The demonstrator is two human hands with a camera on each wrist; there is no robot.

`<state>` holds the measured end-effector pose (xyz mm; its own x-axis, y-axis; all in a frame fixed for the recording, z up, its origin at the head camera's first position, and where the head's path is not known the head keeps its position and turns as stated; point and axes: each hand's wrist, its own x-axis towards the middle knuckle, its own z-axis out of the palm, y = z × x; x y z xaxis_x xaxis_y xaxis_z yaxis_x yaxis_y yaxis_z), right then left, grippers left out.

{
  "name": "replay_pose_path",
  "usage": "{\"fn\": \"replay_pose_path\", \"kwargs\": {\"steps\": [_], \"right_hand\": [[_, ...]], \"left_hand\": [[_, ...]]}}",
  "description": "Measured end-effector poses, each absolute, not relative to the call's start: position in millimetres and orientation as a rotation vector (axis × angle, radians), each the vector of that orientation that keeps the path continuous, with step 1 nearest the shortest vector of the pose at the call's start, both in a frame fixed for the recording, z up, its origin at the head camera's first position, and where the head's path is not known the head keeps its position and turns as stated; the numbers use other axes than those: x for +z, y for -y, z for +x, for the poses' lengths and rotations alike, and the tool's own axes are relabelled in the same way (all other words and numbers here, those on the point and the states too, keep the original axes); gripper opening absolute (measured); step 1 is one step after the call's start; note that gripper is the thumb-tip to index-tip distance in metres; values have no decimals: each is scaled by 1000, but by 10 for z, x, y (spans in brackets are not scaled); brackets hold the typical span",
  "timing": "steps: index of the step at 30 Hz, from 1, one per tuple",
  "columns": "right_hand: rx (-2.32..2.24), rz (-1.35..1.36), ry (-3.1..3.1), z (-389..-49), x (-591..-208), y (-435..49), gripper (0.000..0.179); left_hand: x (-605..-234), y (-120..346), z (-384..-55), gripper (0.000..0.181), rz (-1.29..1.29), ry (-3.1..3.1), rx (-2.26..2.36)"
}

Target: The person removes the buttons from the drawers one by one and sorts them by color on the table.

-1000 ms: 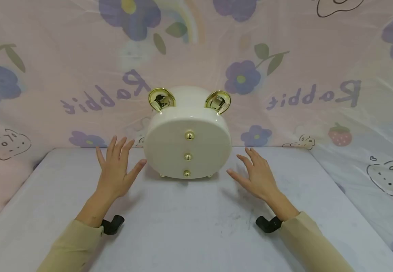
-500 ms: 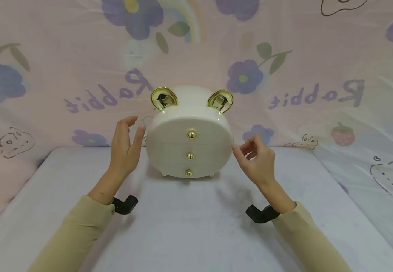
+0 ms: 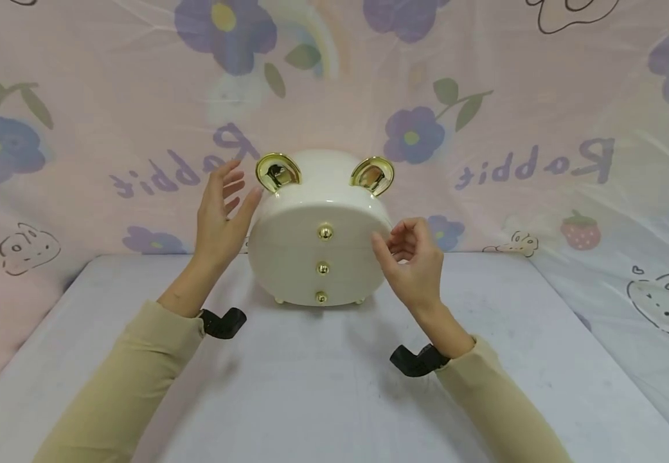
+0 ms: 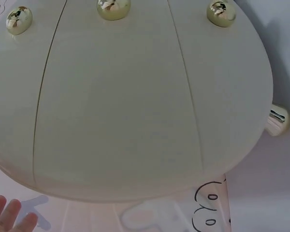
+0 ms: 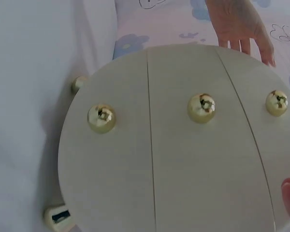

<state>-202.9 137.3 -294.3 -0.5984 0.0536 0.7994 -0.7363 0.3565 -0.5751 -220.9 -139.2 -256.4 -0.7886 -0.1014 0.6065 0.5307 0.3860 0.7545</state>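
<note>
A glossy white rounded drawer box point(image 3: 288, 257) stands at the back of the table, on small feet. Two gold ears point(image 3: 276, 172) top it, and three gold knobs point(image 3: 323, 268) run down its front. Seams between the drawers show in the left wrist view, where all drawer fronts point(image 4: 116, 106) sit flush. My left hand point(image 3: 218, 225) is raised beside the box's left side, thumb close to the left ear, holding nothing. Fingers loosely bent, my right hand point(image 3: 418, 273) overlaps the box's right front edge in the head view and grips nothing.
A white cloth covers the table point(image 3: 311, 399). Behind it hangs a pink printed curtain point(image 3: 334, 103) with flowers and rabbits, close to the box's back. A black camera mount point(image 3: 421, 360) juts inward from each wrist.
Both hands have lifted from low beside the box. The left rose toward the left ear; the right moved inward over the right front edge, its spread fingers now bent. The box stays put.
</note>
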Motion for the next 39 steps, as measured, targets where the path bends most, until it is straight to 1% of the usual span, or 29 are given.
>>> {"fn": "replay_pose_path", "kwargs": {"steps": [7, 13, 23, 31, 39], "right_hand": [[1366, 592, 1869, -2034, -2939, -1240, 26], [1393, 640, 1869, -2037, -2928, -1142, 28], [1460, 689, 1909, -2025, -2958, -966, 34], [1499, 736, 1942, -1992, -3070, -853, 37], [1560, 741, 1854, -2004, -3181, -747, 41]], "left_hand": [[-2490, 1369, -2292, 55, -393, 2064, -1451], [-2439, 1341, -2339, 54, -412, 2096, -1459], [-2420, 1269, -2404, 63, -593, 2185, -1438], [-2451, 1311, -2451, 61, -638, 2296, -1328], [-2434, 1363, -2487, 58, -699, 2362, -1399]]}}
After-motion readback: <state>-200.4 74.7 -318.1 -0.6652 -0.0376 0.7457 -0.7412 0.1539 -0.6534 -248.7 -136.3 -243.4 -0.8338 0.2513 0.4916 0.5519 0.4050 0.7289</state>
